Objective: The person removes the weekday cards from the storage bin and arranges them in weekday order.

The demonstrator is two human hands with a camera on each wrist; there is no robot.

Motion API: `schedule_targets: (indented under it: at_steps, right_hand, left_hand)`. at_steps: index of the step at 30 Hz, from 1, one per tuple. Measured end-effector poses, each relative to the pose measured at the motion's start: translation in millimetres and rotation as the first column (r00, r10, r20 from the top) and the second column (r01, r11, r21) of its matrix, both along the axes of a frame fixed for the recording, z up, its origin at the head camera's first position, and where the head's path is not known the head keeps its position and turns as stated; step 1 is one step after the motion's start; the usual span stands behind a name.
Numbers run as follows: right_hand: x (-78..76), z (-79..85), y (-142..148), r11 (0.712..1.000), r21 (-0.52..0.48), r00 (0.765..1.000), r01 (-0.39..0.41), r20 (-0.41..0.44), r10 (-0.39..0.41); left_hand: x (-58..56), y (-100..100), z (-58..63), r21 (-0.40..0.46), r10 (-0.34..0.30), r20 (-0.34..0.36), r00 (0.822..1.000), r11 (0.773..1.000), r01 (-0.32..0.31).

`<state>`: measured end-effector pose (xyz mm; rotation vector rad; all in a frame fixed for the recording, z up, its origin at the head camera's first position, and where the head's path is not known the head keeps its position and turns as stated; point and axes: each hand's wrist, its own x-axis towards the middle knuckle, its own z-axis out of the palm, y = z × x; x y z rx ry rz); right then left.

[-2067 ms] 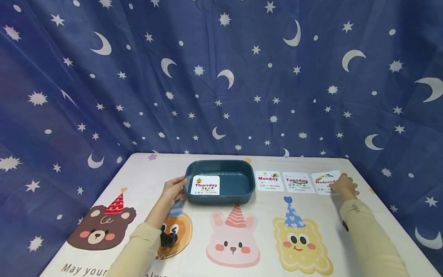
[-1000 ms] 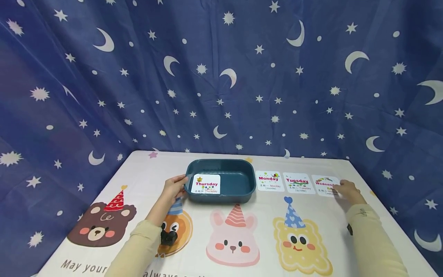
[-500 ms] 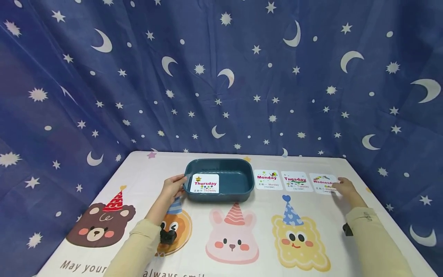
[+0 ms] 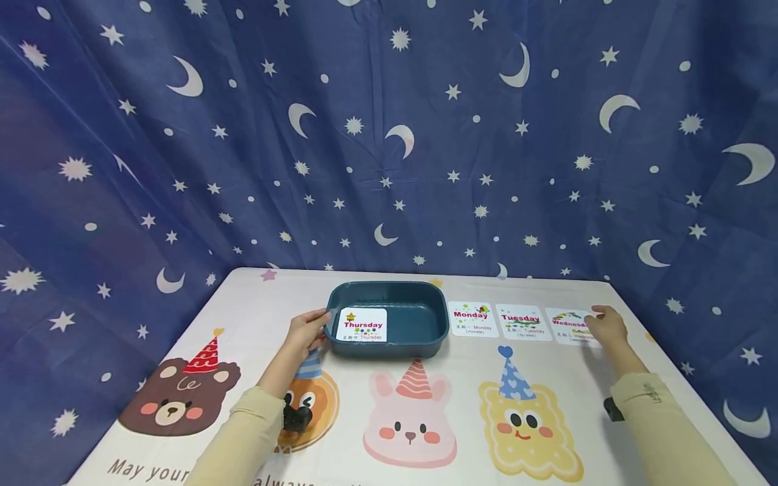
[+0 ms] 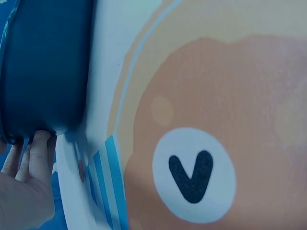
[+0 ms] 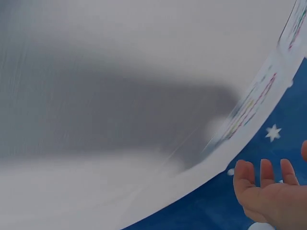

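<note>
My left hand (image 4: pixel 306 331) grips the left end of a dark teal plastic bin (image 4: pixel 419 347), thumb at the rim and fingers against the outer wall. The left wrist view shows those fingers (image 5: pixel 38 155) pressed to the bin's end. Inside lies a white Thursday card (image 4: pixel 362 326), leaning toward the front left. To the right, a Monday card (image 4: pixel 473 319), a Tuesday card (image 4: pixel 524 322) and a Wednesday card (image 4: pixel 568 325) form a row on the table. My right hand (image 4: pixel 608 329) hovers at the Wednesday card's right edge; its loosely bent fingers (image 6: pixel 266 172) hold nothing.
A white tablecloth (image 4: pixel 340 422) printed with cartoon animals covers the table. Behind and beside it hangs a blue curtain (image 4: pixel 340 223) with moons and stars. Black wrist cameras show below both arms, one being the left camera (image 4: pixel 296 418).
The Wednesday card, tilted earlier under my right hand, now lies straighter in the row. My right hand has let go and lifted slightly off its edge. My left hand stays on the bin.
</note>
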<state>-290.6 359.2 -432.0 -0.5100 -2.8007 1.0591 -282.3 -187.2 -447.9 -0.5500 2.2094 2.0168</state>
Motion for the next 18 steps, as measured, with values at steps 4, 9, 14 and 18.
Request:
schedule_targets:
  at_steps: [4,9,14,18]
  right_hand:
    - [-3.7,-2.3,-9.7,0.996,-0.078,0.999,0.033,-0.027,-0.035]
    - [-8.8,-10.0,-14.9,0.990,-0.144,0.984,0.001,-0.175,-0.026]
    - [-5.9,-6.2,-31.5,0.986,-0.160,0.971,-0.046,-0.240,0.007]
    - [-1.4,4.1,-52.0,0.986,-0.164,0.966,-0.012,-0.256,-0.031]
  left_hand:
    - [-0.6,1.1,0.0,0.006,0.006,0.000,1.000,1.000,-0.006]
    - [-2.5,1.4,-1.2,0.022,0.002,-0.001,1.000,1.000,-0.002]
    - [-1.7,0.7,-1.9,0.014,0.007,0.005,1.000,1.000,-0.007]
    - [-1.7,0.3,-1.0,0.008,0.009,0.009,1.000,1.000,-0.009]
